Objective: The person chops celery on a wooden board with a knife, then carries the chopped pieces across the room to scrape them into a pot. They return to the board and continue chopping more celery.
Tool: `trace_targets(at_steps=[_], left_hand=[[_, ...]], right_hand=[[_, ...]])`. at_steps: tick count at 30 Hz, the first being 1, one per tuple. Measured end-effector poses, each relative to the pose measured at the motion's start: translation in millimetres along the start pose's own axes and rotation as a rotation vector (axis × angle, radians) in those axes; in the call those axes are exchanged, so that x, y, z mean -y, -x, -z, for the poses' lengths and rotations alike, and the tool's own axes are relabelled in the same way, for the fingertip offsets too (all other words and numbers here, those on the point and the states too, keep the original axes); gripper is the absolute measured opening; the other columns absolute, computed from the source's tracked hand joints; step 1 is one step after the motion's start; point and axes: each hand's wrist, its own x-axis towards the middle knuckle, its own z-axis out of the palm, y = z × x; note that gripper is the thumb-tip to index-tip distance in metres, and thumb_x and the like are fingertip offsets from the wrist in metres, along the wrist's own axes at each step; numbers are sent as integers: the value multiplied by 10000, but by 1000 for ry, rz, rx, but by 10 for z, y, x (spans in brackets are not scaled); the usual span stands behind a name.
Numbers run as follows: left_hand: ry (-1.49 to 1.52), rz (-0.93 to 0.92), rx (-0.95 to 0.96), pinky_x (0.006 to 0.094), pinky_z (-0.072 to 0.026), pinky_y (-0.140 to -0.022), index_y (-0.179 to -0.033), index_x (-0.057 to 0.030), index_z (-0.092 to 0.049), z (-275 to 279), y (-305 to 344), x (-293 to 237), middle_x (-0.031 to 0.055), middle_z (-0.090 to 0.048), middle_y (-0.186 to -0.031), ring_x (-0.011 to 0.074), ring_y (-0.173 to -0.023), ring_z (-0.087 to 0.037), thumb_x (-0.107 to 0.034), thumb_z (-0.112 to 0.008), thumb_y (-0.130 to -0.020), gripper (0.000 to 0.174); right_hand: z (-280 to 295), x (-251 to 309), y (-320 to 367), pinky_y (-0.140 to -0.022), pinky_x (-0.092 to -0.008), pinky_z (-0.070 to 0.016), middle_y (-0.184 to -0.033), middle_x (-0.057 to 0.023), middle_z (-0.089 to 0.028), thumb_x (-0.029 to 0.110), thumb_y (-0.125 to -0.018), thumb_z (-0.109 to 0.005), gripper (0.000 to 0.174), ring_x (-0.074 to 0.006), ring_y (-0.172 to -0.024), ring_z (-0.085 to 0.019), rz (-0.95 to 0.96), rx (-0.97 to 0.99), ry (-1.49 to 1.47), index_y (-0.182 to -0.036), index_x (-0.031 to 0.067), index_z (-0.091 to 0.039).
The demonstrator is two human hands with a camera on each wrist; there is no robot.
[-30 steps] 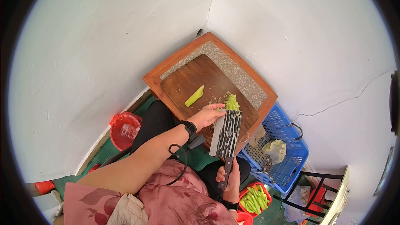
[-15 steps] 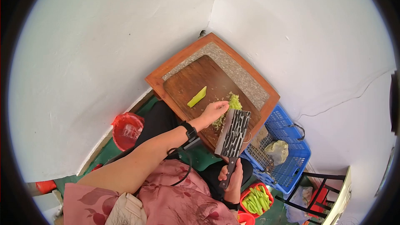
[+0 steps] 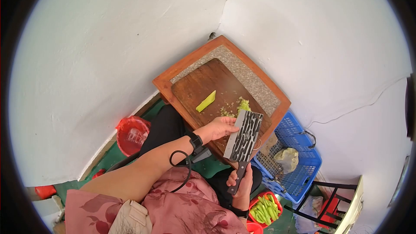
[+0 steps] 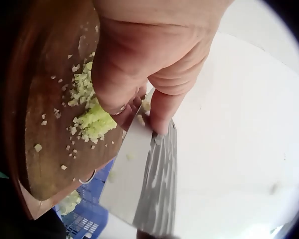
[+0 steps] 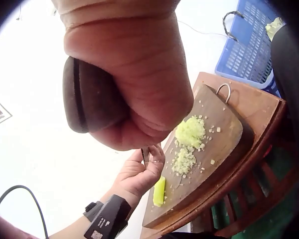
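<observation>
Holding the cleaver (image 3: pixel 246 135) lengthwise, far end towards the chopped heap (image 3: pixel 243 104) on the cutting board (image 3: pixel 208 76). Our right hand (image 3: pixel 243 185) wraps its handle (image 3: pixel 238 175); our left hand (image 3: pixel 220 129), nearer the heap, pinches the blade's far end. Uncut green piece (image 3: pixel 206 101) lies further left.

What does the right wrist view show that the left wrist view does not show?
Only the right wrist view: the right hand, the long uncut green piece and the black device on the left wrist.
Only the left wrist view: the streaked face of the cleaver blade.
Both: the left hand, the chopped green bits, the board and the blue basket.
</observation>
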Motion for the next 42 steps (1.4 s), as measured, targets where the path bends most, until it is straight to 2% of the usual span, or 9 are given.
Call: trace_targets(at_steps=[3,10,13,17,21,24,30,37,42], left_hand=[[-12,-80,-251,273,-516,-839,-1209,-4,-571,72,-113,-101,83,-650,-1105,142,-949,-630,-14,-640,-882,335],[-422,-240,-349,272,-482,-789,-1110,28,-643,117,-299,-287,92,-672,-1046,153,-974,-606,-182,-629,-913,289],[-1041,-650,-364,271,-474,-735,-1021,14,-677,195,-311,-333,100,-681,-958,138,-905,-608,-189,-640,-899,239],[-809,-696,-599,268,-457,-623,-934,0,-695,129,-208,-480,83,-648,-818,142,-713,-587,-164,-647,-883,179],[-885,-841,-700,266,-452,-609,-965,0,-693,187,-126,-514,61,-627,-786,127,-691,-573,-142,-655,-876,171],[-784,-816,-712,268,-457,-624,-983,-4,-694,309,-110,-470,58,-617,-797,126,-697,-571,-144,-652,-881,178],[-777,-674,-677,241,-451,-737,-1059,-8,-681,328,25,-434,34,-622,-986,88,-824,-556,-161,-628,-918,215],[-760,-781,-652,239,-459,-753,-1034,1,-672,210,121,-346,40,-618,-954,100,-848,-568,-197,-618,-928,231],[-648,-741,-603,241,-466,-751,-1046,12,-643,275,53,-142,65,-612,-948,126,-842,-580,-208,-592,-943,249]], right_hand=[[16,15,43,-369,-272,-344,-538,-43,-429,482,-1006,-320,424,-148,-378,-393,7,-5,-2,-941,106,-504],[23,-8,98,-355,-263,-353,-536,-45,-473,481,-996,-361,443,-146,-368,-424,176,-135,310,-892,84,-529],[58,-60,47,-357,-249,-355,-547,-55,-504,425,-1003,-397,400,-133,-378,-446,221,-146,515,-929,63,-550],[-101,-129,-22,-372,-221,-351,-564,-25,-510,337,-1004,-454,328,-87,-403,-446,294,-13,720,-1003,43,-599],[-192,-202,-212,-365,-216,-342,-560,-16,-509,357,-1009,-441,361,-85,-397,-434,229,38,810,-987,37,-608],[-98,-211,-402,-366,-218,-340,-532,1,-495,345,-1004,-457,339,-69,-388,-432,173,6,804,-1069,53,-618],[62,28,-589,-345,-229,-337,-523,-26,-503,377,-1005,-437,382,-101,-368,-445,306,-83,807,-862,51,-576],[-166,12,-593,-337,-234,-336,-513,-26,-496,366,-1004,-446,363,-104,-356,-439,410,-108,759,-854,59,-569],[-438,-196,-724,-341,-240,-350,-525,-32,-511,368,-997,-463,348,-106,-356,-441,330,-67,709,-927,51,-589]])
